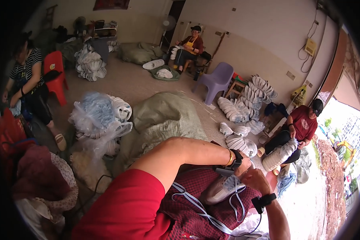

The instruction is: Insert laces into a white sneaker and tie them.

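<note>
A pale sneaker point(219, 191) lies on my lap, on a dark red checked cloth point(196, 180). Light blue shoelace point(237, 200) loops from its lacing area up toward my hands. Above the shoe's lacing, my left hand point(242, 165) is closed, its fingertips mostly hidden beside the other hand. My right hand point(257, 180) meets it there, fingers curled and pinched on the lace. A bundle of loose light blue laces point(202, 210) trails across the cloth at my left, apart from both hands.
A big greenish woven sack point(168, 116) bulges just ahead. Left of it are bagged pale blue laces point(96, 110) and stacked shoes. Shoe piles point(246, 102) line the right wall near a purple chair point(218, 80). Seated people point(302, 128) work around the room; one is close at the right.
</note>
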### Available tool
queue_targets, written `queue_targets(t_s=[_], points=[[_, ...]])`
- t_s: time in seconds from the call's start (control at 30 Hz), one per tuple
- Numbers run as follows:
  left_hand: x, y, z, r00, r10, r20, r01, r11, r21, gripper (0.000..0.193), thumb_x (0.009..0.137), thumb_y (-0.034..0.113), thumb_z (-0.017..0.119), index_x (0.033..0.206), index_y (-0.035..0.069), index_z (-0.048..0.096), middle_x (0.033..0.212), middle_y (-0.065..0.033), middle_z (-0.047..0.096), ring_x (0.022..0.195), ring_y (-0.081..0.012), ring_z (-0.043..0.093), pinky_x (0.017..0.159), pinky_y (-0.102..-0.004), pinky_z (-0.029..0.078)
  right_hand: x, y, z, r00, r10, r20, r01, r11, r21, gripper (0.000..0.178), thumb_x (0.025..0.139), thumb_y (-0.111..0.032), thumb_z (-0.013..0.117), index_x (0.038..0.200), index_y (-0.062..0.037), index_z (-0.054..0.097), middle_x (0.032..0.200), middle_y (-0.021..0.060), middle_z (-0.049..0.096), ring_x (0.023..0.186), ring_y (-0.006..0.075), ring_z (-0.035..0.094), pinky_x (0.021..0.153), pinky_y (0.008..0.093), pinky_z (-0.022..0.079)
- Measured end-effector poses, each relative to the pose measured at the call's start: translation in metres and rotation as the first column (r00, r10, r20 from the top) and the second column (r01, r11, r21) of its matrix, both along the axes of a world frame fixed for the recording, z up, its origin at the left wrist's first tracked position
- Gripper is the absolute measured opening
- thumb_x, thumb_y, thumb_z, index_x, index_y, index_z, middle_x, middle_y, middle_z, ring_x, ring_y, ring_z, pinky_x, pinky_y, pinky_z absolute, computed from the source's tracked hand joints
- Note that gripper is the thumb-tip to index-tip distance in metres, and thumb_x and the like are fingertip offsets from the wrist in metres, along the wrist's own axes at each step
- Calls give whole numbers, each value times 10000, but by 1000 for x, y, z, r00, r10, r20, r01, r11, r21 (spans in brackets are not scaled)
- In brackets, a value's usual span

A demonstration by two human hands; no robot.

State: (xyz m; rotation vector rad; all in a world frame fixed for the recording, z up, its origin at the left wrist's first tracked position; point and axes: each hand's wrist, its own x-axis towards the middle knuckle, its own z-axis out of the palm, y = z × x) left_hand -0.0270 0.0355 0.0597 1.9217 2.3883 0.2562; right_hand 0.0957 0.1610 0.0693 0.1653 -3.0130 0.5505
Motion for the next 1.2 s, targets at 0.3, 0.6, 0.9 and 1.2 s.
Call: queue_targets(t_s=[0.3,0.6,0.9,1.2], points=[[5,-9,-18,989,-17,144,-25,959,282,158,727,135,621,724,-7,692,808,-229,684,772,-328,698,678,-413,562,1,27,10,841,-485,-239,63,527,-847,329,961,-390,612,1039,-71,637,877,-47,552,780,73,504,697,246,410],[45,-39,51,640,-384,666,-157,782,602,259,979,222,556,1078,-17,534,624,-57,583,520,-96,546,493,-268,437,35,-28,85,851,-270,-451,-52,810,-583,262,1001,-274,599,902,-32,593,828,-42,491,765,63,422,683,222,332],[21,-34,33,289,-451,844,-301,795,528,347,1043,290,450,948,-7,603,563,-1,495,464,-72,450,429,-249,371,46,-47,61,836,-430,-341,43,670,-741,209,1010,-240,573,959,-42,617,706,-54,513,602,21,400,532,199,300],[36,-32,36,304,-411,859,-299,815,496,376,1059,324,427,1042,-13,592,657,-44,611,499,-92,581,438,-211,448,32,-58,-15,964,-214,-158,29,675,-738,358,1039,-342,519,977,-5,625,804,48,678,644,96,613,554,224,453]])
